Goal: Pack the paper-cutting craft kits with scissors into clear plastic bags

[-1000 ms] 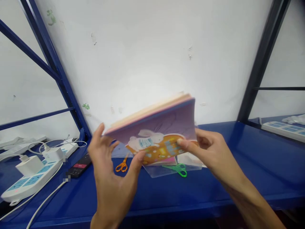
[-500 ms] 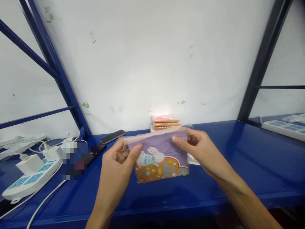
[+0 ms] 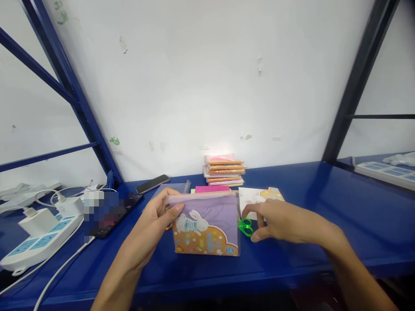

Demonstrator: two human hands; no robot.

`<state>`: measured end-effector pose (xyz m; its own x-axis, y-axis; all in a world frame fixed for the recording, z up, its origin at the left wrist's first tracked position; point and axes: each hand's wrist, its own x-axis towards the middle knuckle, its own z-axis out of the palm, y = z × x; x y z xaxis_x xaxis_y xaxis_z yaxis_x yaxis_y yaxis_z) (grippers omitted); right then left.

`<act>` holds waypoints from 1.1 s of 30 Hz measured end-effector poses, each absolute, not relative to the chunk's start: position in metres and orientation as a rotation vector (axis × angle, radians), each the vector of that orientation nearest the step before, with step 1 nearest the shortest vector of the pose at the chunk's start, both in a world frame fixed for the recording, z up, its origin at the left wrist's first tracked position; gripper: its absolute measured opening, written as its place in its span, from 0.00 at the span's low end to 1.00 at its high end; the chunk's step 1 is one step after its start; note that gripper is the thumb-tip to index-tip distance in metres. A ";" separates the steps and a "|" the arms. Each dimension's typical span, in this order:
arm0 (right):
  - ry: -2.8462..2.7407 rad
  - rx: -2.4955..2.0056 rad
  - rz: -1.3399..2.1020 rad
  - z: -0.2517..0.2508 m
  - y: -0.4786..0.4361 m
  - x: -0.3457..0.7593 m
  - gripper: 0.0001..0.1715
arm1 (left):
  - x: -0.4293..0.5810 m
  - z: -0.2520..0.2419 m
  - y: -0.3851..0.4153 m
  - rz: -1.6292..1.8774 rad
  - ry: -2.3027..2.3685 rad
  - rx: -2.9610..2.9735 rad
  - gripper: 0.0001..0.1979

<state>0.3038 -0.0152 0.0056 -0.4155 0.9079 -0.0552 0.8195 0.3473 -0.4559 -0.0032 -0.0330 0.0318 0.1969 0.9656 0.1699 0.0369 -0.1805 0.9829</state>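
Note:
My left hand (image 3: 158, 220) grips the left side of a flat packet (image 3: 205, 229) in a clear plastic sleeve, thumb in front. A white rabbit on a purple and orange ground is printed on it. To its right, my right hand (image 3: 275, 220) hovers with thumb and index finger apart around the green handle of scissors (image 3: 245, 226); whether they touch it I cannot tell. The blades are hidden behind the packet. Bits of pink paper (image 3: 212, 188) and an orange ring (image 3: 169, 226) show behind the packet. Beyond my right hand lies a white card with orange print (image 3: 251, 196).
A stack of thin packets (image 3: 225, 168) stands against the wall at the back of the blue table (image 3: 311, 203). On the left are a phone (image 3: 153, 184), a second dark phone (image 3: 129, 205), and a power strip (image 3: 42, 246) with chargers and white cables. A clear sleeve (image 3: 181, 187) lies behind my left hand.
My right hand has let go of the packet and moved down beside the green scissors. The packet, now in my left hand alone, has shifted left and slightly down.

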 end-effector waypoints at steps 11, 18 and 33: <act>-2.439 -1.782 0.578 0.001 -0.011 0.289 0.18 | 0.014 0.026 -0.033 1.280 0.973 1.394 0.09; -2.439 -1.529 0.441 0.009 -0.009 0.309 0.11 | 0.019 0.016 -0.028 1.354 1.041 1.369 0.16; -2.054 -1.102 -0.058 0.050 -0.085 0.303 0.12 | 0.032 0.022 -0.043 1.300 1.074 1.407 0.14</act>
<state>0.3031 -0.0847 0.0505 -0.3120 0.6855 0.6578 0.7213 0.6216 -0.3056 0.0318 -0.0430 0.0222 0.0653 0.9767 0.2045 0.0173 -0.2061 0.9784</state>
